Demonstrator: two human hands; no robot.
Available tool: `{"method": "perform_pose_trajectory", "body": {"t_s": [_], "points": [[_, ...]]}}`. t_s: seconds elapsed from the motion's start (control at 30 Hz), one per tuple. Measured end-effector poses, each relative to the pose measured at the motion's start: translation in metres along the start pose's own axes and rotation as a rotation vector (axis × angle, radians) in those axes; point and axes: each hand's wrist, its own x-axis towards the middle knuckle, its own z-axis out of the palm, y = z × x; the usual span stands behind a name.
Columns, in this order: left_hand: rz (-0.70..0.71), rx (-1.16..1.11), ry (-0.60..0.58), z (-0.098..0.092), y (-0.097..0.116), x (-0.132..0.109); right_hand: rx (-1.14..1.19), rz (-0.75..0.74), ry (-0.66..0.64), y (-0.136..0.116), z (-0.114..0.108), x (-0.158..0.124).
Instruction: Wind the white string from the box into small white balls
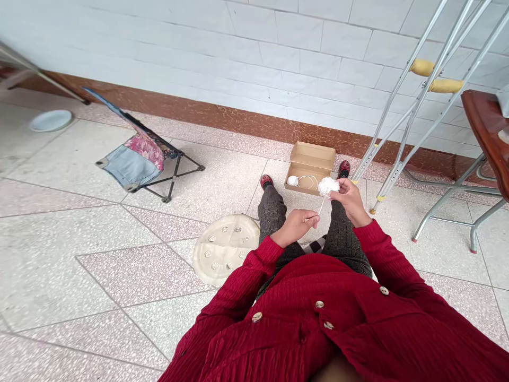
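My right hand (349,200) grips a fluffy white yarn pom-pom (328,187) at its right side, with the fingers closed on its edge. A strand of white yarn (322,206) runs down from the pom-pom to my left hand (299,225), which pinches it between thumb and fingers. Just beyond my hands, an open cardboard box (313,156) stands on the floor. Inside it lie a small white ball of yarn (293,181) and a loose loop of cord (308,180).
A round, pale stool top with several holes (222,249) is at my left knee. A folding chair (137,164) stands farther left, near a pale basin (51,121). Metal crutches (411,114) lean against the tiled wall at right, beside a brown-topped piece of furniture (483,127).
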Motion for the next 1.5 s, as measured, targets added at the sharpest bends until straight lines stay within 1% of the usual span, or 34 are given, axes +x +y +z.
{"method": "perform_pose_trajectory", "body": {"t_s": [0.03,0.07,0.1,0.17,0.23,0.3,0.33,0.37,0.43,0.53,0.6,0.7,0.77,0.83,0.87,0.93,0.97,1.03,1.1,1.13,1.17,1.23,1.33,1.4,1.43,1.5], "points": [[0.017,0.059,0.011,-0.003,0.001,0.000,-0.145,-0.049,0.042,0.009,0.000,0.003],[0.039,0.119,0.026,-0.007,0.002,0.000,-0.279,-0.084,0.056,0.018,0.000,0.005],[0.063,0.171,0.042,-0.011,0.002,0.001,-0.387,-0.100,0.039,0.027,0.000,0.004],[0.110,0.242,0.078,-0.022,0.000,0.003,-0.479,-0.072,-0.069,0.041,0.001,-0.002],[0.148,0.265,0.098,-0.031,-0.002,0.007,-0.406,0.012,-0.250,0.046,0.003,-0.012],[0.175,0.244,0.096,-0.039,-0.003,0.012,-0.231,0.117,-0.432,0.042,0.004,-0.021],[0.187,0.217,0.094,-0.042,-0.003,0.014,-0.132,0.162,-0.493,0.036,0.003,-0.025],[0.198,0.181,0.095,-0.043,-0.002,0.017,-0.042,0.194,-0.527,0.030,0.003,-0.028],[0.202,0.100,0.127,-0.045,0.000,0.021,0.094,0.223,-0.536,0.014,0.000,-0.032],[0.145,0.014,0.179,-0.042,0.000,0.026,0.224,0.242,-0.542,-0.010,-0.003,-0.036],[0.068,-0.045,0.198,-0.038,-0.004,0.027,0.276,0.238,-0.522,-0.022,-0.002,-0.037],[-0.028,-0.119,0.203,-0.028,-0.010,0.023,0.318,0.172,-0.414,-0.032,0.004,-0.033],[-0.044,-0.122,0.170,-0.020,-0.012,0.017,0.327,0.126,-0.322,-0.033,0.008,-0.023],[-0.043,-0.100,0.112,-0.013,-0.010,0.009,0.280,0.064,-0.214,-0.029,0.009,-0.011],[-0.036,-0.081,0.083,-0.010,-0.009,0.006,0.219,0.019,-0.150,-0.025,0.009,-0.004],[-0.009,-0.023,0.054,-0.010,-0.004,0.000,0.016,-0.088,-0.036,-0.013,0.008,0.006],[0.012,0.018,0.058,-0.012,-0.001,-0.001,-0.113,-0.135,-0.001,-0.006,0.008,0.009],[0.067,0.107,0.091,-0.019,0.003,0.000,-0.351,-0.183,-0.001,0.009,0.008,0.009],[0.124,0.188,0.132,-0.031,0.004,0.005,-0.469,-0.170,-0.076,0.021,0.010,0.001],[0.149,0.219,0.147,-0.037,0.004,0.008,-0.468,-0.142,-0.131,0.024,0.011,-0.004],[0.170,0.241,0.159,-0.042,0.003,0.012,-0.431,-0.103,-0.197,0.027,0.012,-0.010],[0.199,0.246,0.180,-0.049,0.001,0.019,-0.280,0.004,-0.346,0.026,0.013,-0.019],[0.232,0.132,0.207,-0.049,-0.001,0.026,-0.028,0.153,-0.531,0.014,0.011,-0.027],[0.231,0.020,0.216,-0.045,-0.001,0.028,0.080,0.208,-0.594,0.004,0.009,-0.030],[0.211,-0.031,0.218,-0.042,-0.002,0.029,0.118,0.220,-0.605,-0.001,0.008,-0.031],[0.131,-0.108,0.231,-0.038,-0.005,0.029,0.191,0.229,-0.578,-0.010,0.008,-0.035]]}}
